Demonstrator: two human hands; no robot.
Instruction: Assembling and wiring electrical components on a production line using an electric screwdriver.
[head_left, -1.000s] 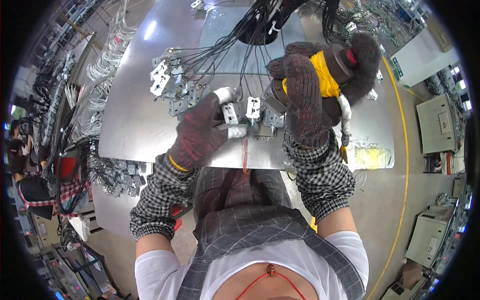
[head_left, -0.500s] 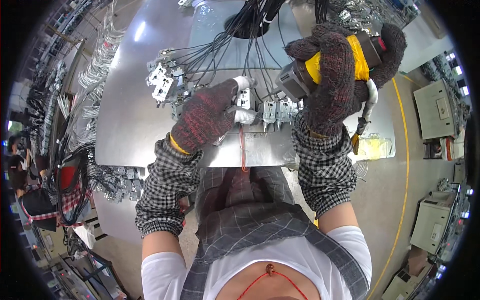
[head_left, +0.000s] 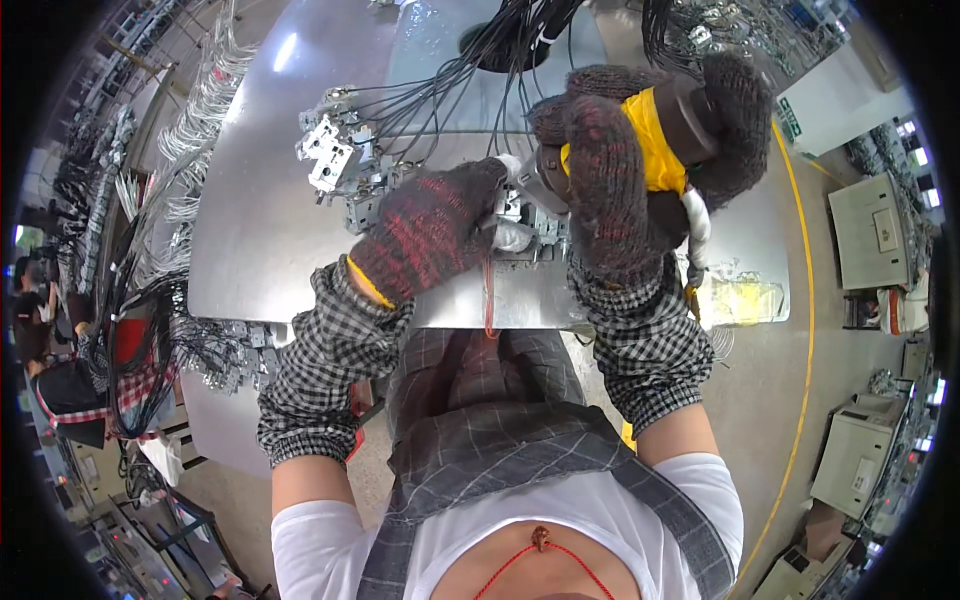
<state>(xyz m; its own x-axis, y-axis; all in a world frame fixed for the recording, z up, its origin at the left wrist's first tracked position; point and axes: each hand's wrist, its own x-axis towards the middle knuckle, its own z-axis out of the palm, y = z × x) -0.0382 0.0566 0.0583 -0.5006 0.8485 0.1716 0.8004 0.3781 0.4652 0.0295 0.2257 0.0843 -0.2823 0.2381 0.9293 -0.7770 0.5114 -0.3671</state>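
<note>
My left hand point(head_left: 432, 228), in a dark red-flecked knit glove with white-wrapped fingertips, pinches a small metal clamp-like block point(head_left: 511, 207) between thumb and forefinger. My right hand point(head_left: 612, 195), gloved alike, is wrapped around a dark handheld power tool point(head_left: 658, 140) with yellow tape round its body. The tool's grey nose is right against the block and the left fingertips; the exact contact is hidden. More metal blocks point(head_left: 552, 235) stand in a row just right of the left thumb. A cluster of similar blocks point(head_left: 330, 155) on black wires lies left of my left hand.
A bundle of black wires point(head_left: 540, 35) fans out from a round dark opening in the shiny metal table point(head_left: 255, 240). A thin red cord point(head_left: 489, 300) hangs over its front edge. White cables point(head_left: 195, 130) hang at the left, and light-coloured cabinets point(head_left: 870, 230) stand at the right.
My right hand has brought the power tool left, up to the block. My left hand has shifted slightly right with the block still pinched.
</note>
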